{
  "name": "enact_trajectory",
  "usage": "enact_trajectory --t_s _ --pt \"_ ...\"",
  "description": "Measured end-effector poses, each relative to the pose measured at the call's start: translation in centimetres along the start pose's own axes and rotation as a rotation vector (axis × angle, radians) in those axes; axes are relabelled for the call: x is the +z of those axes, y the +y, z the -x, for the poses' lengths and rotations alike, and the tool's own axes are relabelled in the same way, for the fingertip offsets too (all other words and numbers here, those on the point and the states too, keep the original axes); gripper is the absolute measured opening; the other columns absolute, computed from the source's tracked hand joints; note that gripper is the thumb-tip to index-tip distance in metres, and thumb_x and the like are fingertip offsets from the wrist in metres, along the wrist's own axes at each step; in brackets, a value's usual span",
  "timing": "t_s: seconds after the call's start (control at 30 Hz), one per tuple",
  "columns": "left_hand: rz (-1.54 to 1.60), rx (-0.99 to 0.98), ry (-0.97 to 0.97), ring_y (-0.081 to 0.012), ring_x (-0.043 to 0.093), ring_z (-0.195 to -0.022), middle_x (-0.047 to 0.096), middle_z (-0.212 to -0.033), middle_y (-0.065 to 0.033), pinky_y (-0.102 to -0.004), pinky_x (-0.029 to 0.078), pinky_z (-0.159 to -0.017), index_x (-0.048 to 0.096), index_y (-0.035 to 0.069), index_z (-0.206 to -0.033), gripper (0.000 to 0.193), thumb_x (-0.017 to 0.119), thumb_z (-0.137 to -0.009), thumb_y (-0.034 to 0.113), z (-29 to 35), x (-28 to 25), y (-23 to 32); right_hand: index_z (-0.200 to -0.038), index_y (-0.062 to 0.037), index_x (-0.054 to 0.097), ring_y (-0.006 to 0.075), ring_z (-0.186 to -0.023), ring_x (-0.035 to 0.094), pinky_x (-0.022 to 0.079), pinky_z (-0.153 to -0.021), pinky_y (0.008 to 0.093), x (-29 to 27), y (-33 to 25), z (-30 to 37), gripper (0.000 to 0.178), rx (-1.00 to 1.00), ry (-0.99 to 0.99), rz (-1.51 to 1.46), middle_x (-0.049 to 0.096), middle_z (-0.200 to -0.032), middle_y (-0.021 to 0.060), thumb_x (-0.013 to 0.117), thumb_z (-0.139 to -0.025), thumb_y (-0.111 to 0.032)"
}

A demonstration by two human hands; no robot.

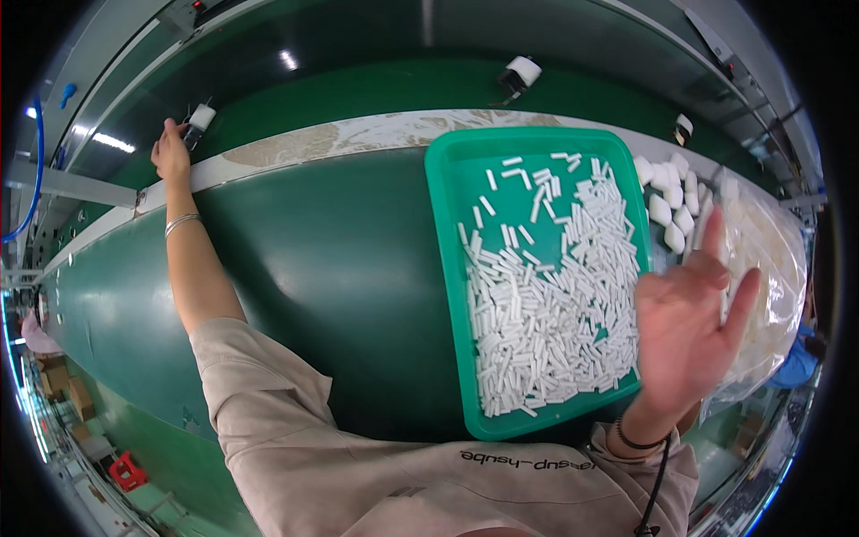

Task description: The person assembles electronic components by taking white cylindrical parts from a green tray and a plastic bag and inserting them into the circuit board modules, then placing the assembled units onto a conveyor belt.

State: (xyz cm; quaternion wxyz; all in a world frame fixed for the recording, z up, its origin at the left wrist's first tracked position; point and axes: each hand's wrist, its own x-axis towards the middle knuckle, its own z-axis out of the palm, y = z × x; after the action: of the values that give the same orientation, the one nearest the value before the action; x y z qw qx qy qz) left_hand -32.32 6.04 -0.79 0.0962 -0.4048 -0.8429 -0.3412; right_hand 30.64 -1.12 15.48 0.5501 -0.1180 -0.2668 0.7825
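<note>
My left hand (172, 154) is stretched out to the far left edge of the bench. Its curled fingers are closed at the lower end of a small black device with a white cap (202, 116), which leans over the dark green belt. My right hand (682, 327), somewhat blurred, hovers by the right rim of a green tray (452, 304), fingers spread and nothing in them. Inside the tray lie a great many short white tubes (537, 331), heaped thickest toward the near and right sides. Several white rounded pieces (662, 206) rest beyond my right hand.
Two similar black-and-white devices (523, 72) (684, 125) sit along the belt (376, 85) behind the bench's pale ledge (322, 139). A clear plastic bag (769, 268) with pale contents lies at the right. A red stool (128, 472) stands on the floor at lower left.
</note>
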Motion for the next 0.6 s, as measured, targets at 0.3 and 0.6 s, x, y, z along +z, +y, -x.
enact_trajectory --t_s 0.3,0.6 --pt "0.106 0.064 0.382 -0.0294 0.051 -0.097 0.052 -0.111 -0.0151 -0.0325 0.034 -0.089 0.061 0.006 -0.100 0.046 0.037 -0.087 0.042 1.9 -1.6 1.8 -0.106 0.0003 0.046 0.0106 -0.071 0.049 0.037 -0.066 0.0249 -5.1 -5.0 2.4 0.033 -0.077 0.147 0.845 0.053 -0.078 0.0029 0.051 -0.083 -0.023" --pt "0.444 0.291 0.634 -0.0179 0.056 -0.083 0.048 -0.103 -0.0101 -0.0262 0.049 -0.071 0.057 0.001 -0.098 0.028 0.061 -0.072 -0.005 8.5 -7.4 13.5 -0.092 -0.0074 0.055 0.0293 -0.078 0.053 0.043 -0.065 0.0359 -6.8 -1.9 3.4 0.035 0.158 -0.421 1.974 0.053 -0.083 0.0098 0.061 -0.059 0.002"
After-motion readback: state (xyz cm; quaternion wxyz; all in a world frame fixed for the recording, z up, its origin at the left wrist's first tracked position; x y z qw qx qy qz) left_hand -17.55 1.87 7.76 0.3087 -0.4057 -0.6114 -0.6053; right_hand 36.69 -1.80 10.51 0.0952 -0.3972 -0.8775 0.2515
